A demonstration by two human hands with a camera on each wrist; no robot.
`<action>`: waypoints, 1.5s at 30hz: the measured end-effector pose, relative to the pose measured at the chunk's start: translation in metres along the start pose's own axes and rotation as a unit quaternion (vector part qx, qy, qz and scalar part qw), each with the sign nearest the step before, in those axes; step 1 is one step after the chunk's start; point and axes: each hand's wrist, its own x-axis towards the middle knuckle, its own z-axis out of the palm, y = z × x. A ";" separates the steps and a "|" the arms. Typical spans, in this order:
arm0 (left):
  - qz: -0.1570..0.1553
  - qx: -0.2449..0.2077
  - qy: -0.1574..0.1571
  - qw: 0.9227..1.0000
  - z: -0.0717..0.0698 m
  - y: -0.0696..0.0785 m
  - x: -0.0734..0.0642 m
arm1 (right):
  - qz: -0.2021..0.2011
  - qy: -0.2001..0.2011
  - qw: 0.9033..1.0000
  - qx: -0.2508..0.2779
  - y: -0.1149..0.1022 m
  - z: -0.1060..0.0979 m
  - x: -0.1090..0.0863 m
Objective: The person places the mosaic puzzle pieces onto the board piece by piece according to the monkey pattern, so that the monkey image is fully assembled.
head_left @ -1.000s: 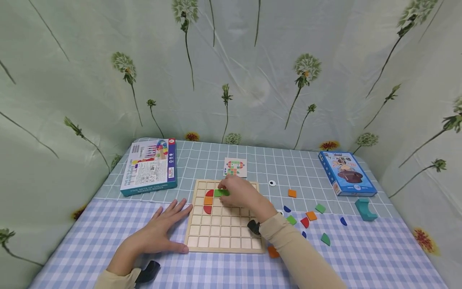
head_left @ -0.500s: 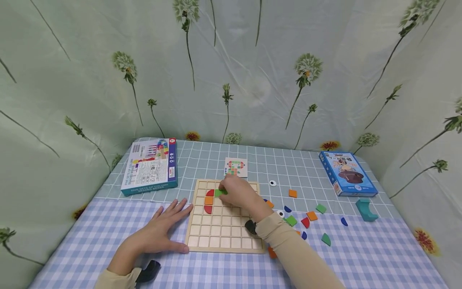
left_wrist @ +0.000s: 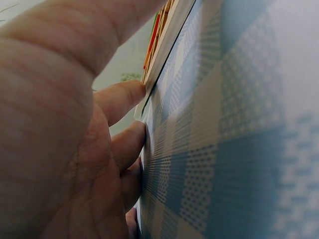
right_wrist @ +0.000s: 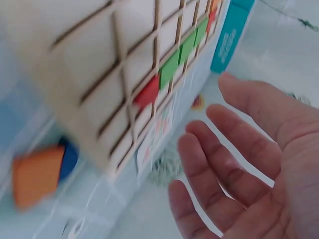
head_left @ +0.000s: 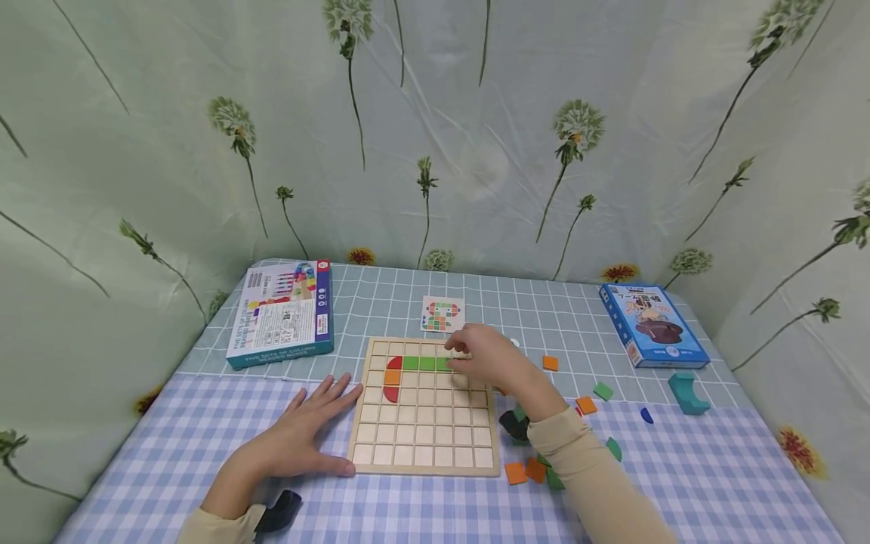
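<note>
My left hand [head_left: 309, 431] rests with spread fingers on the checked cloth, its fingertips at the left edge of the wooden grid board [head_left: 404, 457]. In the left wrist view, the index finger touches the board's side. Over the upper right of the board hovers my right hand [head_left: 485, 359], fingers loosely bent and holding nothing. The right wrist view shows it apart from a red quarter-round tile [right_wrist: 148, 93], which lies in the grid beside a row of green tiles [right_wrist: 170, 68]. Further left are an orange square tile [head_left: 393, 378] and red quarter-rounds above and below it.
A pattern card [head_left: 442, 313] lies behind the board. Loose orange tiles [head_left: 515, 474], green and blue pieces lie to the right, partly under the right arm. Boxes stand at back left [head_left: 282, 313] and back right [head_left: 654, 325], with a teal curved block [head_left: 689, 394] nearby.
My right hand has moved right and let go; three green tiles now show in a row where its fingers were, with a red one at the row's end. The left hand stays put.
</note>
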 end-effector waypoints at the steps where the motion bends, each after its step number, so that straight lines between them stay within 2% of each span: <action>1: 0.002 0.000 0.000 1.000 0.000 0.000 0.000 | 0.005 -0.002 1.000 0.003 0.004 -0.003 -0.005; 9: 0.005 -0.001 0.001 1.000 0.000 0.001 -0.001 | 0.059 -0.023 0.998 0.003 0.035 -0.021 -0.037; 17: 0.007 -0.001 0.000 1.000 0.000 0.000 0.000 | 0.096 -0.054 0.994 0.026 0.053 -0.030 -0.070; 25: 0.012 -0.004 0.000 1.000 -0.002 0.001 0.001 | 0.078 -0.065 0.993 0.058 0.056 -0.033 -0.102; 35: 0.008 -0.002 -0.001 1.000 -0.002 -0.001 0.002 | 0.102 -0.070 0.989 0.083 0.058 -0.031 -0.133; 41: 0.006 -0.004 -0.003 1.000 -0.001 -0.001 0.002 | 0.118 -0.072 0.985 0.105 0.062 -0.022 -0.153; 45: 0.006 -0.005 -0.001 1.000 -0.001 -0.001 0.001 | 0.133 -0.064 0.982 0.115 0.061 -0.015 -0.160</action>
